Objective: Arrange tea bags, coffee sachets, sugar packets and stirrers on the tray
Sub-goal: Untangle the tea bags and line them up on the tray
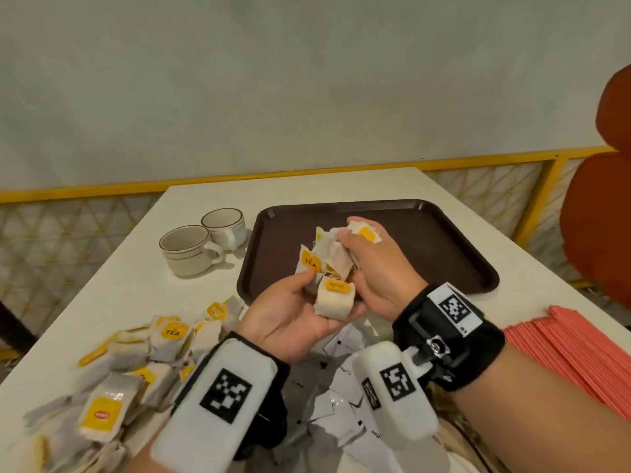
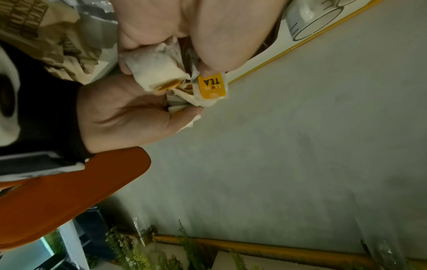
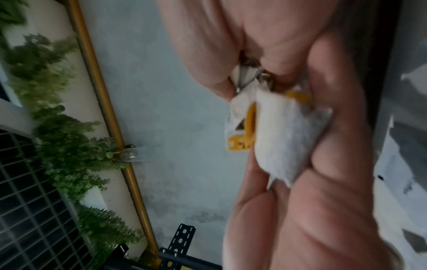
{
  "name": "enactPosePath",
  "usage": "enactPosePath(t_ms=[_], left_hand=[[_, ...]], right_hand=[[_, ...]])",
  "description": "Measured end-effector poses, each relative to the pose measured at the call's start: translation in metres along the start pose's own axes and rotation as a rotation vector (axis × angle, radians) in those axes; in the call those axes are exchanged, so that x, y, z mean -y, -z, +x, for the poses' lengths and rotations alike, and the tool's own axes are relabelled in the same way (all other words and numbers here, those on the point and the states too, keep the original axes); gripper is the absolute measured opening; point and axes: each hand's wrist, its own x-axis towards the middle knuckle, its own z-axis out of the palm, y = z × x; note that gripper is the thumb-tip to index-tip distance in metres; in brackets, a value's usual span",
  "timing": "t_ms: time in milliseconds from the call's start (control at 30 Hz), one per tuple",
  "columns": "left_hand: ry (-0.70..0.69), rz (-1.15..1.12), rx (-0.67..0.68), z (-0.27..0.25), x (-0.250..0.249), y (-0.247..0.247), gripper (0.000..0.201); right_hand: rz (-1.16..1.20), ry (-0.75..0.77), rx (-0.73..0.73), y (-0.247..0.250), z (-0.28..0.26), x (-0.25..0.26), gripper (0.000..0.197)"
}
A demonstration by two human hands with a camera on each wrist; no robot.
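Both hands hold a bunch of tea bags with yellow TEA tags just above the near left corner of the dark brown tray. My left hand lies palm up, thumb pressing the bags, with one white bag in its palm. My right hand curls over the bunch from the right, fingers around several bags. In the left wrist view the TEA tag sticks out between the two hands. The right wrist view shows a white bag gripped in the fingers.
A heap of loose tea bags lies at the near left of the white table. White sachets lie under my wrists, a red stack of packets at the right. Two cups stand left of the tray. An orange chair stands right.
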Motion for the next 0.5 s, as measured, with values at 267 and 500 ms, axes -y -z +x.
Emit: enactPosePath(t_ms=[267,500], left_hand=[[-0.118,0.078,0.005,0.002,-0.004,0.009,0.041],[-0.149,0.025,0.031,0.003,-0.003,0.013,0.044]], right_hand=[[-0.330,0.004,0.187,0.002,-0.012,-0.010,0.027],[-0.504,0.004,0.269,0.006,-0.016,-0.006,0.024]])
